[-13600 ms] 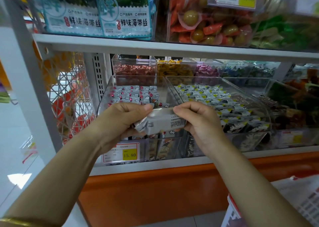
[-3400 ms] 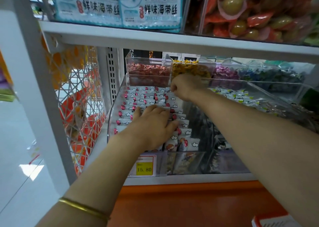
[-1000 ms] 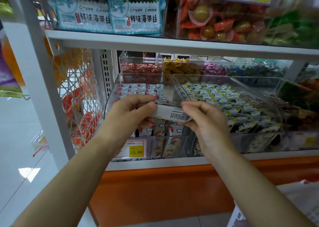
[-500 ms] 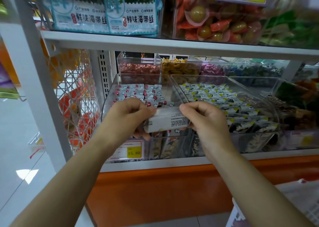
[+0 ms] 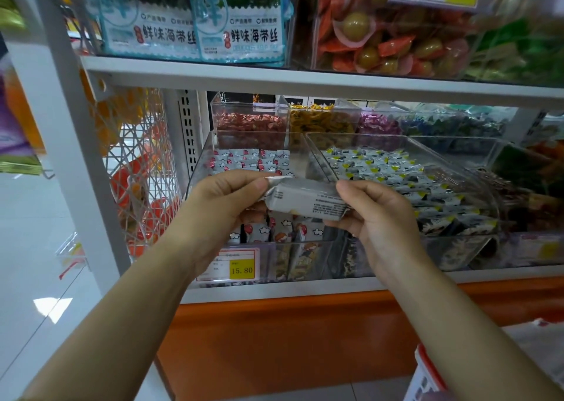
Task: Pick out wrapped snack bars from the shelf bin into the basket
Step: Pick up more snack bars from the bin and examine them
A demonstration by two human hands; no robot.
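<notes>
Both hands pinch one bar [image 5: 308,201] in front of the bin [image 5: 259,150]: left hand [image 5: 222,205] at its left end, right hand [image 5: 375,217] at its right.

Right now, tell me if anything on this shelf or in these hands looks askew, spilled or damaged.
Nothing stands out. The snack bar is pinched between the left hand and right hand. Its wrapper looks intact, only the left end flap crinkled by the thumb. Bars in the clear bin lie inside it; none spilled.
</notes>
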